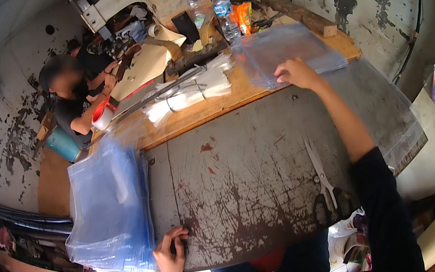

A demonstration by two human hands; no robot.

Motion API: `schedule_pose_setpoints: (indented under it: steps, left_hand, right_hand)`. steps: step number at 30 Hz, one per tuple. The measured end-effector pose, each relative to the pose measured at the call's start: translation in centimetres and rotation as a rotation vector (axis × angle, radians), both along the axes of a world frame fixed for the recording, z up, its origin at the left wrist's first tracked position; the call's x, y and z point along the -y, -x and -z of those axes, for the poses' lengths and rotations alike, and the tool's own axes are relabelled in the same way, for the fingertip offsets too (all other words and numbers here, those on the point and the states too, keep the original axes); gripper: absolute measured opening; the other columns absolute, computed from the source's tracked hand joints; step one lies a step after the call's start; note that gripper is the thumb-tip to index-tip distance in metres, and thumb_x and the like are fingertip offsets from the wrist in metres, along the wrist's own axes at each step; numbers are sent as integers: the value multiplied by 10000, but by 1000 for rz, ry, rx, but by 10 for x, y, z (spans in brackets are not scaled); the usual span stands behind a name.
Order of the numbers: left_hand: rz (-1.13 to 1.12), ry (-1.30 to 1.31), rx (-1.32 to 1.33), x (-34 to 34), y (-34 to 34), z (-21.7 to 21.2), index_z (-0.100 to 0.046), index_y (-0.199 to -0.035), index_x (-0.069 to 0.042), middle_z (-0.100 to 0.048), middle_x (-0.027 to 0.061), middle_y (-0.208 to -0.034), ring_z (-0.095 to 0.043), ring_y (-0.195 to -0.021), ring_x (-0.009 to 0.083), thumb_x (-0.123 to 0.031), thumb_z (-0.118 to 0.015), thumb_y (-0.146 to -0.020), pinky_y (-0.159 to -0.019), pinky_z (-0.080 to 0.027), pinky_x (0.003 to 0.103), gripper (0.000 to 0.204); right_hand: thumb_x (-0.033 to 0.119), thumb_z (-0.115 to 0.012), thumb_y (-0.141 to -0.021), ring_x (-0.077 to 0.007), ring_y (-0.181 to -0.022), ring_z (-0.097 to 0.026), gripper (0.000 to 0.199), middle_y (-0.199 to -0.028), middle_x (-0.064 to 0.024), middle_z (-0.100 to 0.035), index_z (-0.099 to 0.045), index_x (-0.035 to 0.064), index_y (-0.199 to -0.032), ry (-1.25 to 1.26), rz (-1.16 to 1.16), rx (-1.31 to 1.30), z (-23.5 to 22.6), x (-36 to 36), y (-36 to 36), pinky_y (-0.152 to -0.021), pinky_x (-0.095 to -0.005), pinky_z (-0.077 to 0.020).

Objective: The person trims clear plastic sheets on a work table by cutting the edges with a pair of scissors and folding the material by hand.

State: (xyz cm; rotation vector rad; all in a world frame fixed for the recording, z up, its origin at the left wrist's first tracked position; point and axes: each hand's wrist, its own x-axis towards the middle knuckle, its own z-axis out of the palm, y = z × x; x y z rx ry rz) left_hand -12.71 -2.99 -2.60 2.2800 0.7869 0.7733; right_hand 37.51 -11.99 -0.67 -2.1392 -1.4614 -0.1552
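My right hand (298, 73) reaches to the far right, its fingers bent together at the near edge of a stack of clear plastic sheets (300, 46). It seems to pinch the top sheet's edge, though the fingertips are partly hidden. By the table's front edge, my left hand (171, 252) rests with bent fingers and a gap between thumb and forefinger. Nothing shows in it. Just left of it lies a thick pile of bluish clear plastic sleeves (106, 205), overhanging the edge. Scissors (321, 173) with black handles lie on the scratched grey tabletop (223, 175), near my right forearm.
Behind the grey top runs a raised wooden board (181, 124) bearing a white tied bundle (188, 95), a tape roll (103, 114), water bottles (222, 7) and an orange packet (243, 18). A large machine (122, 3) stands beyond. Two people work at the far left.
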Motion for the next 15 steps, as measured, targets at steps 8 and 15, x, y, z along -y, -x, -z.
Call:
schedule_pose_setpoints:
  steps: [8, 15]
  left_hand:
    - [-52, 56, 6, -5, 1, 2, -575, -926, 46, -655, 129, -788, -649, -698, 177, 78, -434, -804, -660, -507, 259, 189]
    - [-21, 52, 1, -2, 1, -2, -576, -939, 31, -661, 126, -810, -656, -722, 179, 69, -443, -806, -666, -506, 260, 192]
  right_hand:
    - [38, -584, -772, -332, -759, -600, 56, -784, -147, -632, -604, 1, -808, -279, -48, 43, -2, -2, 0, -671, -345, -467]
    - [72, -601, -783, -200, -758, -591, 85, -811, -94, -613, -634, 19, -843, -900, 77, 66, -62, 4, 45, -683, -284, -447]
